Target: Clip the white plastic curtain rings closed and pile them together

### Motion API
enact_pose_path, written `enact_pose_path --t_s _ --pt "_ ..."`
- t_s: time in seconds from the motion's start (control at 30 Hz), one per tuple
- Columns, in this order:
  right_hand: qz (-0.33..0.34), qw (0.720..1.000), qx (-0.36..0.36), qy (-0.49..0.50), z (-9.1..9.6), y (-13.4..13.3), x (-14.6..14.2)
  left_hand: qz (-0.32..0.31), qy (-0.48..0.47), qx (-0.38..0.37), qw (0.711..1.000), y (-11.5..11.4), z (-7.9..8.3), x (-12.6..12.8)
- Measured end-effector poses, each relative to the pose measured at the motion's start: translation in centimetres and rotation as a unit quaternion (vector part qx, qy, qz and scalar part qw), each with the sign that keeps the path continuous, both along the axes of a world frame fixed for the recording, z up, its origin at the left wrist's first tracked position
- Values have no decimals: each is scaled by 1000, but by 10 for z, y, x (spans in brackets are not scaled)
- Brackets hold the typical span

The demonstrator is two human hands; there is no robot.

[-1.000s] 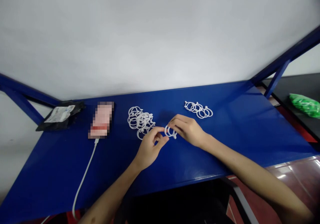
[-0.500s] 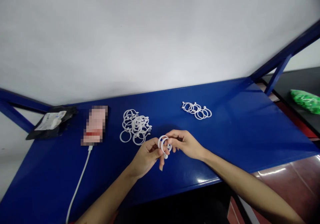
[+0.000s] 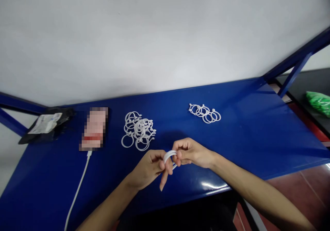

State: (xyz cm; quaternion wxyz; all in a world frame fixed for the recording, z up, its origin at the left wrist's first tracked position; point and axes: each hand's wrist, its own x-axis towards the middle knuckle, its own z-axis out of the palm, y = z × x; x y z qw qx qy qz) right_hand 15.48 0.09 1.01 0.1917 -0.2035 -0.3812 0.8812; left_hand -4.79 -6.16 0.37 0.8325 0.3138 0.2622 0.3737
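Observation:
Both my hands meet over the front middle of a blue table [image 3: 257, 134]. My left hand [image 3: 149, 169] and my right hand [image 3: 192, 152] pinch a white plastic ring [image 3: 168, 155] between them, fingers curled round it, just above the table top. A loose heap of several white rings [image 3: 138, 130] lies behind my left hand. A smaller row of linked white rings [image 3: 205, 113] lies farther back, behind my right hand.
A phone [image 3: 94, 128] lies at the left with a white cable [image 3: 77, 193] running to the front edge. A black packet with a white label [image 3: 45, 126] sits at the far left corner. A green bag [image 3: 319, 103] rests on a dark surface at the right. A white wall stands behind.
My hands drew back from beside the heap toward the table's front edge, carrying the ring. The ring has turned edge-on between my fingers.

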Motion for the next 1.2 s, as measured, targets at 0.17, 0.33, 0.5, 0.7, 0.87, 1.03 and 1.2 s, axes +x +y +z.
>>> enact_pose_path --t_s 0.17,0.33,0.5,0.7,0.87,1.03,1.2 --pt "29 996 51 -63 10 5 6 -24 54 -10 998 -4 -2 -3" --pt "59 992 74 -86 16 5 9 -55 111 -23 992 -3 7 -6" --pt "60 983 114 -127 16 8 14 -69 205 -57 975 0 18 -7" --pt "13 956 230 -180 15 13 7 -58 262 32 963 12 22 -18" --pt "-245 684 586 -358 21 37 22 143 474 294 817 20 26 -25" --pt "-189 472 680 -528 19 94 55 235 626 525 526 25 10 -28" --pt "-90 454 691 -555 11 127 59 192 686 536 453 25 0 -25"
